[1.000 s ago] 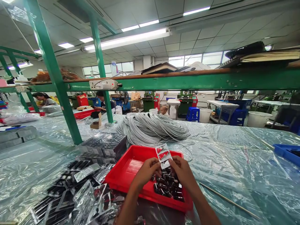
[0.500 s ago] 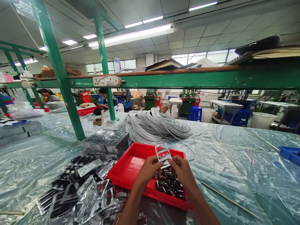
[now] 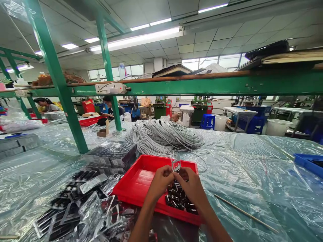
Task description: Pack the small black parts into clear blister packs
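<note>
Over the red tray [image 3: 137, 173], my left hand [image 3: 161, 181] and my right hand [image 3: 190, 184] meet with fingers closed. Between them they pinch a small clear plastic packet [image 3: 176, 163], which stands up above the fingertips. Its lower part is hidden by my fingers, and I cannot make out what is inside. Below my right hand, a heap of small shiny black pieces [image 3: 180, 200] fills the tray's right side. Left of the tray lies a pile of clear plastic packets [image 3: 94, 206] beside flat black packages [image 3: 67, 191].
Stacked dark boxes [image 3: 111, 154] and a big coil of grey cable [image 3: 164, 136] stand behind the tray. A thin stick [image 3: 246, 213] lies on the right, near a blue tray [image 3: 308, 169]. A green shelf frame [image 3: 202, 85] crosses above. Several people are across the table.
The packet has turned in my fingers; its red and silver face no longer shows. My hands have drawn closer together. The whole view has shifted slightly.
</note>
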